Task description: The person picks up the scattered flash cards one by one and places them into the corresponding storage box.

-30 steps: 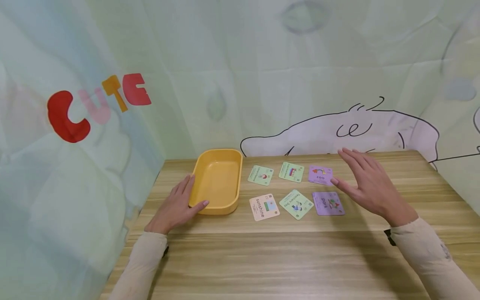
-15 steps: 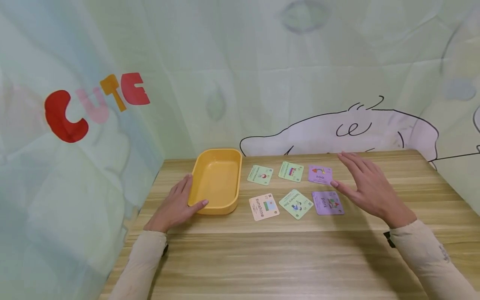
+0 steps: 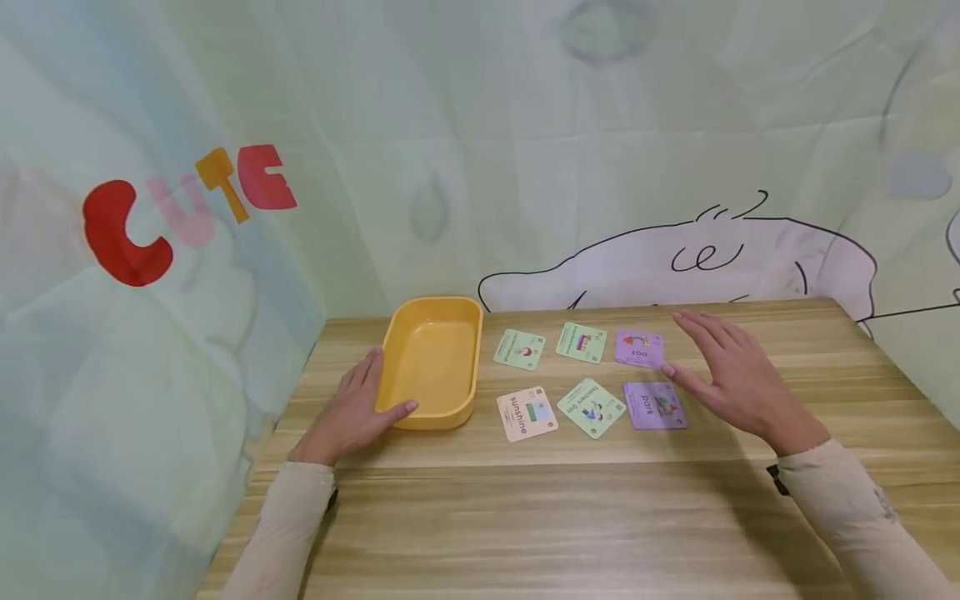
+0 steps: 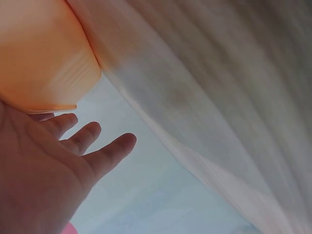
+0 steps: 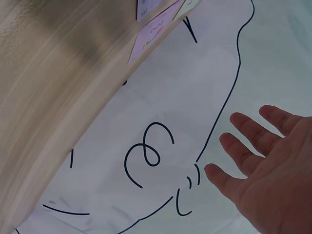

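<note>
A yellow rectangular tray [image 3: 429,367] with rounded corners stands at the table's left; nothing lies inside. My left hand [image 3: 347,412] rests at its left side, fingers extended along the wall and thumb by the near corner. In the left wrist view the fingers [image 4: 109,153] spread loosely beneath the tray's side [image 4: 48,53]. My right hand [image 3: 738,379], fingers straight, hovers over the table, its thumb overlapping the edge of the purple "zoo" card [image 3: 637,346]. Below that card lies the purple "park" card [image 3: 655,406]. The right wrist view shows this hand [image 5: 273,170] holding nothing.
Between tray and right hand lie the peach "sunshine" card [image 3: 527,414], the green "Teachers' Day" card [image 3: 591,408] and two more green cards, one left [image 3: 519,349] and one right [image 3: 581,342]. A printed curtain [image 3: 420,150] hangs behind the wooden table [image 3: 510,525].
The head view has shifted very slightly. Both hands, the tray and the cards keep practically the same places.
</note>
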Motion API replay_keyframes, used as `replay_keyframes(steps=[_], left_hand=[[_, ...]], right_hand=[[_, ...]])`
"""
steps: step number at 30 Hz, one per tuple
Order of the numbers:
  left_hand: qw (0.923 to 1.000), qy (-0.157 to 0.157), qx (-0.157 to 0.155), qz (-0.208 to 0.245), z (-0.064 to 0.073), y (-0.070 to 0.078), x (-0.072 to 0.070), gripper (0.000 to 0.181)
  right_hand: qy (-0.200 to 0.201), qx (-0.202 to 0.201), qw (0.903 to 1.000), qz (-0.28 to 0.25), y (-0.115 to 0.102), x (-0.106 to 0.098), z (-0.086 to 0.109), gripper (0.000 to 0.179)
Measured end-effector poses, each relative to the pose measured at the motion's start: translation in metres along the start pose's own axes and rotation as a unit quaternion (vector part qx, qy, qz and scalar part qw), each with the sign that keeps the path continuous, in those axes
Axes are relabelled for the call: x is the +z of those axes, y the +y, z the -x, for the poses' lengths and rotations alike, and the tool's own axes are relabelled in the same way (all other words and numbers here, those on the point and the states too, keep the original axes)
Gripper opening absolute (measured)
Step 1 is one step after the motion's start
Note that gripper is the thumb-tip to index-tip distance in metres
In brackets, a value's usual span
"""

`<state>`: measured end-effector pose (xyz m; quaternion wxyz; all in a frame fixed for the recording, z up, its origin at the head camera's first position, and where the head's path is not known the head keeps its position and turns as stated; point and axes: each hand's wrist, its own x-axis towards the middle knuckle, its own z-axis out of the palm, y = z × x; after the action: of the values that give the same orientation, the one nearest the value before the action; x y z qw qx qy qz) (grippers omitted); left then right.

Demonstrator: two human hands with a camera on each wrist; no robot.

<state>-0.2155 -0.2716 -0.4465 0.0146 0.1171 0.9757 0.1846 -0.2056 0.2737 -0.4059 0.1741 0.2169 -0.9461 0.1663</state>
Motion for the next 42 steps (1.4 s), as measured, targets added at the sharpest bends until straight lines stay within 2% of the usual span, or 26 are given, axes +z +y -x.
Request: replay_keyframes(steps=[22, 35, 42], left_hand=[[1.0000, 0.006, 0.005, 0.006, -0.001, 0.002, 0.000, 0.109], [0.9999, 0.004, 0.005, 0.009, -0.002, 0.001, 0.000, 0.109], [0.9991, 0.002, 0.004, 0.042, -0.001, -0.002, 0.002, 0.110]], right_hand=[[-0.068, 0.032, 0.9971, 0.003, 0.012, 0.025, -0.001, 0.076], [-0.072, 0.029, 0.9969, 0.012, 0.018, 0.038, 0.002, 0.075], [-0.073, 0.032, 0.9968, 0.012, 0.018, 0.040, 0.003, 0.074]])
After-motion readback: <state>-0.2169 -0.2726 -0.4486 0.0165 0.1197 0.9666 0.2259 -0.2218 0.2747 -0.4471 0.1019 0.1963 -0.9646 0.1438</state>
